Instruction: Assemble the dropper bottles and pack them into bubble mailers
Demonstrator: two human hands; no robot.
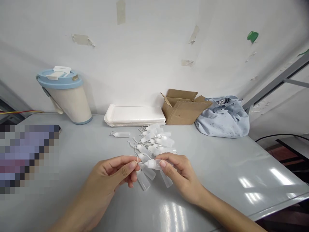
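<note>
A: Surroundings?
B: Rear of worktop (205, 206), left to right: tumbler (72, 101), stack of white trays (137, 114), carton (185, 113), crumpled cloth (223, 120).
A: Containers?
B: Carton flaps spread, contents hidden. Translucent bottles (166, 141) piled loosely at centre, contents indeterminable.
A: Grip?
B: Right hand (184, 177): fingers gripping one held bottle (152, 164) above the pile, nozzle (146, 164) toward the left hand (106, 177), whose fingers pinch its cord (137, 158).

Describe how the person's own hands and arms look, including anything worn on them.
Both the left hand and the right hand are bare: no gloves, and no rings show. The left forearm and right forearm show no sleeve, watch or bracelet as far as the picture reaches.
</note>
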